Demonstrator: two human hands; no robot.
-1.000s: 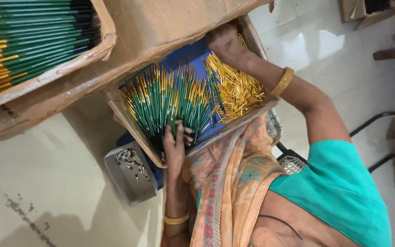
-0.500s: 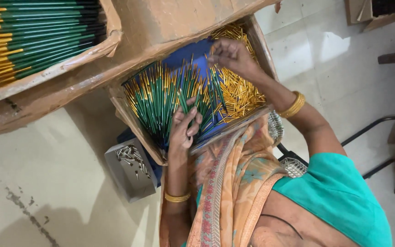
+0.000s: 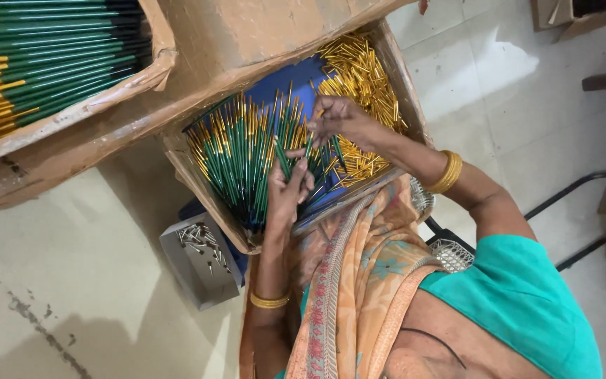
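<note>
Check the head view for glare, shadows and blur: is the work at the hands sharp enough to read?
Head view: bright window glare whitens the floor tiles at upper right; soft shadows fall on the floor at lower left. The left hand and right hand are fairly sharp over the green sticks, with slight softness at the fingertips. Gold caps show small highlights, not blown out.
</note>
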